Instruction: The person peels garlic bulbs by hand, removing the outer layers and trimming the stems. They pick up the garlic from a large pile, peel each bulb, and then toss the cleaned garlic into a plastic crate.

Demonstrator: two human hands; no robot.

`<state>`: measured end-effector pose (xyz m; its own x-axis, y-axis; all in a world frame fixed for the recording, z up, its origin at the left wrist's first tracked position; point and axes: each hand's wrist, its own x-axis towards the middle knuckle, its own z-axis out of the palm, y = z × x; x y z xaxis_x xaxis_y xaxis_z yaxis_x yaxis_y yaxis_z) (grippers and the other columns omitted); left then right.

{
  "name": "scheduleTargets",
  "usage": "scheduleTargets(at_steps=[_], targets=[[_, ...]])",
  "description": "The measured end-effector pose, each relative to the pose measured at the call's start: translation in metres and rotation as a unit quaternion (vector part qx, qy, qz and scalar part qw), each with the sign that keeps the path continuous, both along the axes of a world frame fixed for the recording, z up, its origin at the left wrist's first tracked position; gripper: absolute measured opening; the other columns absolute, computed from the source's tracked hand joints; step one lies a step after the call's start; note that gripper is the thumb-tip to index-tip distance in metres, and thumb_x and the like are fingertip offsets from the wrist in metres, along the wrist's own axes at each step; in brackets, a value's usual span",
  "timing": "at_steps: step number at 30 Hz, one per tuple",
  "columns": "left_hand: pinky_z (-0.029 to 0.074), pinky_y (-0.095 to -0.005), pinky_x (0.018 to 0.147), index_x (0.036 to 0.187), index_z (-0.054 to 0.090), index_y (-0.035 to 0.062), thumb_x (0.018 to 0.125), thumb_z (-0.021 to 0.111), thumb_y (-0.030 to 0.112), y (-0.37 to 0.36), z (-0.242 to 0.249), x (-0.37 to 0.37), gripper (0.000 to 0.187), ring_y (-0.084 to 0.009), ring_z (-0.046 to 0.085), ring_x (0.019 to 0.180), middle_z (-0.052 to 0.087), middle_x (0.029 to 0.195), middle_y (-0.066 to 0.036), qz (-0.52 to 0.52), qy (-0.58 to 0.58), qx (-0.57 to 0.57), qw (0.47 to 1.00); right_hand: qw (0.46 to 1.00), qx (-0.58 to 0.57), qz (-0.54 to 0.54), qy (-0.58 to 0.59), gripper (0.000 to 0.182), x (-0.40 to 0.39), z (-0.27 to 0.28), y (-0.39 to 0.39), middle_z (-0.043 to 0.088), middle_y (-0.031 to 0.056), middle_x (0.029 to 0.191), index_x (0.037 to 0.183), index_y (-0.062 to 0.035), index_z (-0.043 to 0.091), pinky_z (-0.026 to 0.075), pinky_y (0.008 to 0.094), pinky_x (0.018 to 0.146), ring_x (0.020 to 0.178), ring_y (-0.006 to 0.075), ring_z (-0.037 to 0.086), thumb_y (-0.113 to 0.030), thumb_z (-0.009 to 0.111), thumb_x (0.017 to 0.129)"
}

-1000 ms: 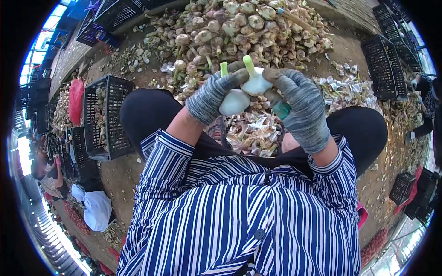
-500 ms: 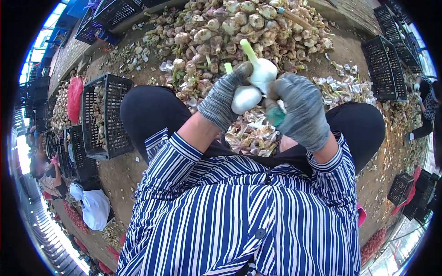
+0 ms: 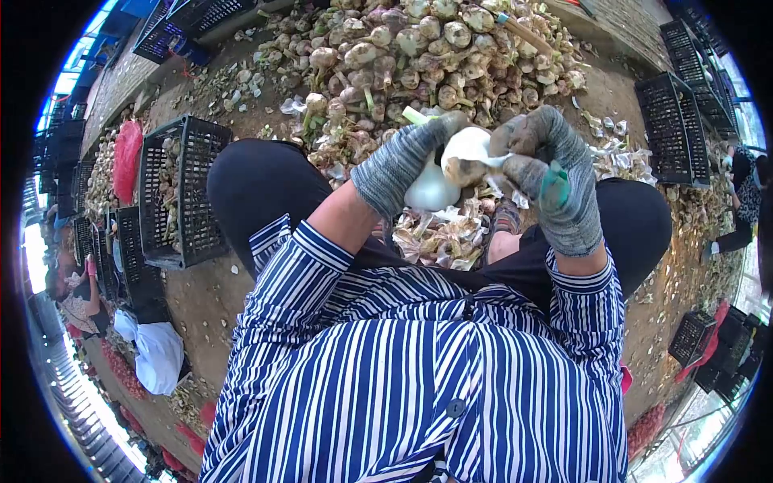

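Observation:
My left hand (image 3: 407,161), in a grey knit glove, is closed around white garlic bulbs. One garlic bulb (image 3: 467,149) is tilted, its brownish root end facing my right hand. A second garlic bulb (image 3: 433,189) hangs lower in the same grip, and a pale green stem (image 3: 415,115) sticks out above the fingers. My right hand (image 3: 551,173), gloved with soiled fingertips and something green (image 3: 555,187) at the thumb, pinches a strip of white garlic skin (image 3: 495,161) at the bulb's side. Below both hands lie loose garlic peelings (image 3: 441,237) between my feet.
A large heap of unpeeled garlic (image 3: 451,48) spreads ahead, with a wooden-handled tool (image 3: 523,34) on it. Black crates stand left (image 3: 185,193) and right (image 3: 675,129). A white sack (image 3: 159,358) lies at lower left. Other people (image 3: 80,290) sit at both edges.
The upper bulb has turned from stem-up to root end toward my right hand. My right hand has moved slightly right and now pulls at a strip of skin.

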<state>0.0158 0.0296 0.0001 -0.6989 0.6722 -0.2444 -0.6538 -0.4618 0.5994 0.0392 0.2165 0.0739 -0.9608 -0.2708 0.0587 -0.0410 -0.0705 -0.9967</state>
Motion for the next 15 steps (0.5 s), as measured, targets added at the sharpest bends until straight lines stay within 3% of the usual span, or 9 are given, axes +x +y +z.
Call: scheduleTargets(at_steps=[2, 4, 5, 6, 8, 10, 12, 14, 15], targets=[[0.056, -0.0318, 0.057, 0.103, 0.055, 0.0026, 0.085, 0.057, 0.039, 0.008, 0.002, -0.006, 0.040, -0.0222, 0.064, 0.069, 0.063, 0.083, -0.014, 0.124, -0.133, -0.020, 0.983, 0.993, -0.072, 0.094, 0.008, 0.015, 0.004, -0.003, -0.005, 0.055, 0.0058, 0.077, 0.077, -0.0046, 0.048, 0.045, 0.0215, 0.055, 0.062, 0.0092, 0.052, -0.006, 0.063, 0.074], [0.055, -0.0327, 0.052, 0.109, 0.051, 0.0062, 0.086, 0.052, 0.041, -0.004, -0.005, -0.021, 0.041, -0.0214, 0.063, 0.065, 0.062, 0.086, -0.012, 0.104, -0.171, 0.023, 0.979, 0.982, 0.046, 0.172, 0.060, 0.014, 0.009, -0.006, -0.009, 0.055, 0.0052, 0.074, 0.085, -0.0052, 0.051, 0.046, 0.0242, 0.056, 0.064, 0.0112, 0.054, -0.004, 0.058, 0.073], [0.056, -0.0341, 0.052, 0.108, 0.051, 0.0050, 0.086, 0.051, 0.043, -0.008, -0.010, -0.017, 0.044, -0.0224, 0.064, 0.067, 0.062, 0.085, -0.012, 0.164, -0.099, -0.058, 0.980, 0.964, 0.134, 0.207, 0.101, 0.017, 0.007, -0.011, -0.009, 0.055, 0.0061, 0.073, 0.087, -0.0051, 0.051, 0.047, 0.0268, 0.057, 0.064, 0.0141, 0.055, -0.003, 0.058, 0.072], [0.055, -0.0356, 0.049, 0.107, 0.051, 0.0044, 0.084, 0.052, 0.047, -0.008, 0.006, -0.013, 0.048, -0.0244, 0.064, 0.064, 0.063, 0.081, -0.014, 0.175, -0.149, -0.054, 0.972, 0.935, 0.221, 0.239, 0.140, 0.020, 0.006, -0.018, -0.009, 0.055, 0.0071, 0.072, 0.090, -0.0049, 0.052, 0.047, 0.0295, 0.059, 0.064, 0.0170, 0.056, -0.003, 0.058, 0.071], [0.055, -0.0367, 0.045, 0.107, 0.052, 0.0044, 0.082, 0.053, 0.049, -0.015, 0.009, -0.016, 0.051, -0.0267, 0.064, 0.060, 0.063, 0.077, -0.015, 0.212, -0.111, -0.064, 0.969, 0.856, 0.401, 0.313, 0.090, 0.025, 0.011, -0.031, -0.011, 0.059, 0.0119, 0.076, 0.095, -0.0044, 0.054, 0.048, 0.0359, 0.064, 0.069, 0.0252, 0.059, -0.007, 0.060, 0.070], [0.055, -0.0365, 0.044, 0.105, 0.053, 0.0047, 0.081, 0.055, 0.050, -0.020, 0.013, -0.019, 0.052, -0.0280, 0.063, 0.057, 0.063, 0.077, -0.015, 0.210, -0.121, -0.032, 0.970, 0.690, 0.618, 0.377, -0.019, 0.043, 0.009, -0.032, -0.017, 0.057, 0.0167, 0.108, 0.110, -0.0065, 0.054, 0.044, 0.0378, 0.087, 0.099, 0.0311, 0.057, -0.028, 0.067, 0.075], [0.055, -0.0365, 0.048, 0.102, 0.054, 0.0044, 0.080, 0.056, 0.050, -0.020, 0.010, -0.019, 0.051, -0.0269, 0.063, 0.060, 0.063, 0.077, -0.014, 0.207, -0.088, -0.057, 0.973, 0.803, 0.538, 0.257, 0.022, 0.044, 0.007, -0.028, -0.015, 0.060, 0.0184, 0.101, 0.111, -0.0053, 0.054, 0.045, 0.0382, 0.084, 0.093, 0.0306, 0.059, -0.033, 0.063, 0.078], [0.055, -0.0382, 0.059, 0.103, 0.054, 0.0038, 0.078, 0.064, 0.044, -0.009, 0.001, -0.017, 0.048, -0.0249, 0.063, 0.070, 0.062, 0.086, -0.013, 0.251, -0.084, -0.075, 0.961, 0.802, 0.549, 0.212, -0.103, 0.046, -0.001, -0.016, -0.025, 0.063, 0.0183, 0.089, 0.109, -0.0025, 0.056, 0.048, 0.0373, 0.076, 0.082, 0.0300, 0.062, -0.038, 0.060, 0.080], [0.054, -0.0370, 0.060, 0.104, 0.054, 0.0034, 0.077, 0.065, 0.043, -0.001, 0.001, -0.013, 0.049, -0.0240, 0.063, 0.070, 0.062, 0.087, -0.012, 0.236, -0.088, -0.062, 0.966, 0.863, 0.491, 0.121, -0.001, 0.044, 0.003, -0.014, -0.022, 0.063, 0.0179, 0.085, 0.105, -0.0015, 0.057, 0.049, 0.0364, 0.071, 0.077, 0.0289, 0.063, -0.038, 0.060, 0.080]])
